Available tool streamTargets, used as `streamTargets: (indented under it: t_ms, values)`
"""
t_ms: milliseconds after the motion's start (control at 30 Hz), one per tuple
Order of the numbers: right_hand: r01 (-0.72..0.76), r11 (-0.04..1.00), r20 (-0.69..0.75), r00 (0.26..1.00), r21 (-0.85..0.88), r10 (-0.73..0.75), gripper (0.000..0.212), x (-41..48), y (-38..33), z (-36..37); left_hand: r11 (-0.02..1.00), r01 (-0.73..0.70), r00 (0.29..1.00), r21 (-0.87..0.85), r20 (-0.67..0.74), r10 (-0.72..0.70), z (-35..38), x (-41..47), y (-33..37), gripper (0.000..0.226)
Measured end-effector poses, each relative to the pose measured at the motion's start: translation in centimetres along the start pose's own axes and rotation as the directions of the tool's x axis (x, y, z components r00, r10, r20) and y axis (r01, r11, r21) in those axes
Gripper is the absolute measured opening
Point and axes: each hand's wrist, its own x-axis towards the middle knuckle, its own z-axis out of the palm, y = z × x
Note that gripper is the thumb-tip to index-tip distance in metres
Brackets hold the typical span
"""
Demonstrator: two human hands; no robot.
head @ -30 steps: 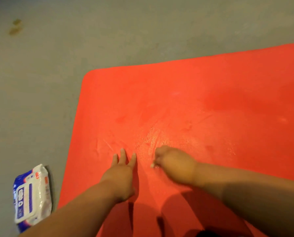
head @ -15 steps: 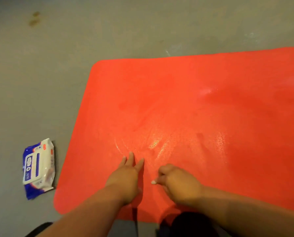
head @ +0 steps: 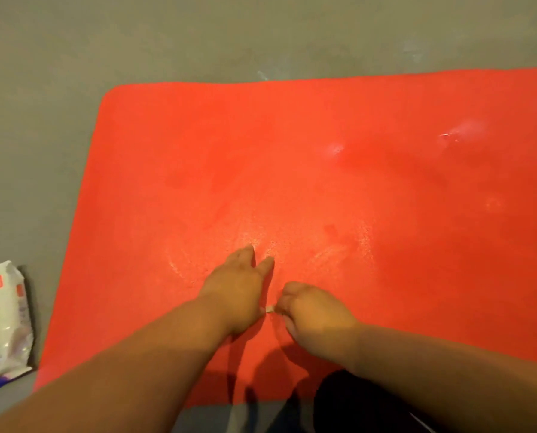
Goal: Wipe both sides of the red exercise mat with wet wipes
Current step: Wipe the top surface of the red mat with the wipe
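Your left hand lies flat on the mat, and your right hand balls the wipe so tightly it may miss patches beyond both.

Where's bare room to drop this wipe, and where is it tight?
Grey floor lies bare beyond the far edge of the red mat and along its left edge, past the wipes pack. The mat's far and right stretches are free too. Tight: the near middle, where the left hand presses flat beside the right hand gripping the wet wipe.
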Motion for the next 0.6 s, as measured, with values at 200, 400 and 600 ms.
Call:
streamTargets:
  t_ms: [200, 400, 600]
  values:
    - [-0.299, 0.954, -0.150, 0.942, 0.035, 0.301, 0.015, -2.8, 5.3, -2.7, 0.995, -0.051, 0.999, 0.083, -0.007, 0.051, -0.4, -0.1, -1.1, 0.068]
    - [-0.412, 0.909, -0.125, 0.900, 0.068, 0.417, 0.010, -6.0, 4.1, -1.4, 0.998, -0.035, 0.999, 0.051, -0.011, 0.035, 0.0, -0.6, 1.6, 0.050]
    - [-0.505, 0.574, -0.038, 0.728, 0.645, 0.684, 0.016, -8.4, 2.3, -0.5, 0.931, -0.089, 0.995, -0.354, -0.078, 0.066, 1.7, -2.1, 4.3, 0.037]
